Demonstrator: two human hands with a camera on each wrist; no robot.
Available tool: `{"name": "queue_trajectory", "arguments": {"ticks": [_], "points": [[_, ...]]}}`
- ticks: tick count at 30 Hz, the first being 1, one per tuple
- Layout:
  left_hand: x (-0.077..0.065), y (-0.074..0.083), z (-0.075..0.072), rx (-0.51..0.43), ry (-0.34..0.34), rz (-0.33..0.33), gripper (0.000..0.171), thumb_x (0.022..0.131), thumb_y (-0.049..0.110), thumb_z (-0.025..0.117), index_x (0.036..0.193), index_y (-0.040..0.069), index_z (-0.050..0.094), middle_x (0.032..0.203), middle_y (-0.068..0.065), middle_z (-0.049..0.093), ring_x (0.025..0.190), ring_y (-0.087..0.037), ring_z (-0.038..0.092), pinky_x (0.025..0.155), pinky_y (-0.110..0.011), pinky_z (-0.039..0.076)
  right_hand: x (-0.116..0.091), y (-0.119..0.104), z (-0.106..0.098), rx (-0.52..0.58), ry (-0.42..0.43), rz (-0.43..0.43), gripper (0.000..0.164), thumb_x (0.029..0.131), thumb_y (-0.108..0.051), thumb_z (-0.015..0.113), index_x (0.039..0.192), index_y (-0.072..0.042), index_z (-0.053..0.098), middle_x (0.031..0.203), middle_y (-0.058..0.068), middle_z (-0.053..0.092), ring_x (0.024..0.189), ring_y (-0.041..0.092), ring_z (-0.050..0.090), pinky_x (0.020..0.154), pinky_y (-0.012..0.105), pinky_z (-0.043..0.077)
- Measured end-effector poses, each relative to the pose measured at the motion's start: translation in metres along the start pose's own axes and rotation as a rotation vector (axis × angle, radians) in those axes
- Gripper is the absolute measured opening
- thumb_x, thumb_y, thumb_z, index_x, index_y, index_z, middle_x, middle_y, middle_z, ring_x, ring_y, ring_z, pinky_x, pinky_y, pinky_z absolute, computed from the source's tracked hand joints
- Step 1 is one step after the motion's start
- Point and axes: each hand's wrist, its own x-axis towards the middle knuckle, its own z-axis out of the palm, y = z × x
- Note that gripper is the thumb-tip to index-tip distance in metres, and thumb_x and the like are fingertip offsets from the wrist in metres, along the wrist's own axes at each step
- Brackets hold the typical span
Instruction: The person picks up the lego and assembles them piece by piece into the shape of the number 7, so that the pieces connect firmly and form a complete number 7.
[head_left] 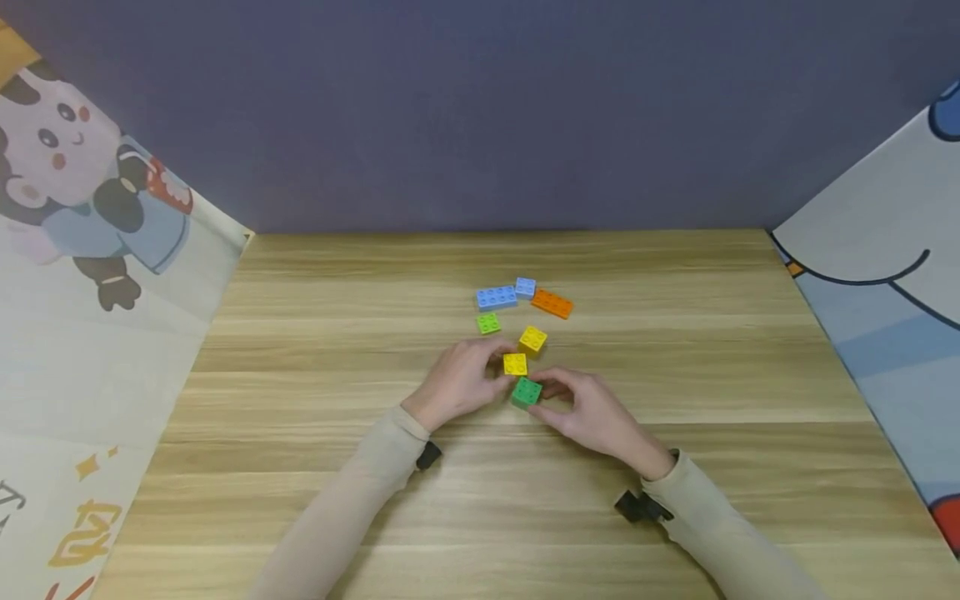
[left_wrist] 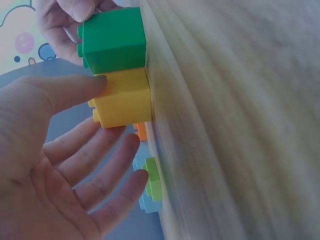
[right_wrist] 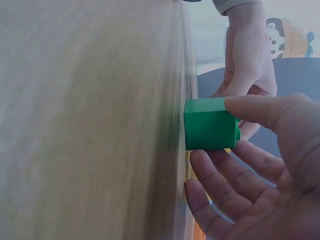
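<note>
My left hand (head_left: 459,380) pinches a square yellow toy brick (head_left: 515,363) between thumb and fingers, with its studs facing up. Just in front of it, a square green brick (head_left: 527,392) is gripped by my right hand (head_left: 594,414). In the left wrist view, the green brick (left_wrist: 114,40) and the yellow brick (left_wrist: 125,100) stand side by side on the wood. The right wrist view has my right thumb on one side of the green brick (right_wrist: 210,124) and fingertips on the other. A second yellow brick (head_left: 533,339) sits right behind the held one.
Farther back lie a thin lime green brick (head_left: 488,323), a long blue brick (head_left: 497,297), a small blue brick (head_left: 526,288) and a long orange brick (head_left: 552,303). The wooden table (head_left: 315,333) ends at a dark panel (head_left: 480,117), with printed panels on both sides.
</note>
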Motion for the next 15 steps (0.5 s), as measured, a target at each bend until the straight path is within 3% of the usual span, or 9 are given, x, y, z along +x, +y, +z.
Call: {"name": "queue_trajectory", "arguments": {"ticks": [15], "points": [[-0.0009,-0.0022,-0.0014,-0.001,-0.019,-0.044,0.045,0.096,0.026,0.081,0.138,0.015,0.07,0.13,-0.005,0.075,0.111,-0.021,0.072,0.096,-0.041,0.06,-0.0033,0.0038,-0.0095,0.024,-0.004,-0.002,0.042,0.095,-0.014,0.081,0.134,-0.008,0.07,0.125,0.008,0.077,0.107,0.02,0.076,0.091,0.04,0.064]]}}
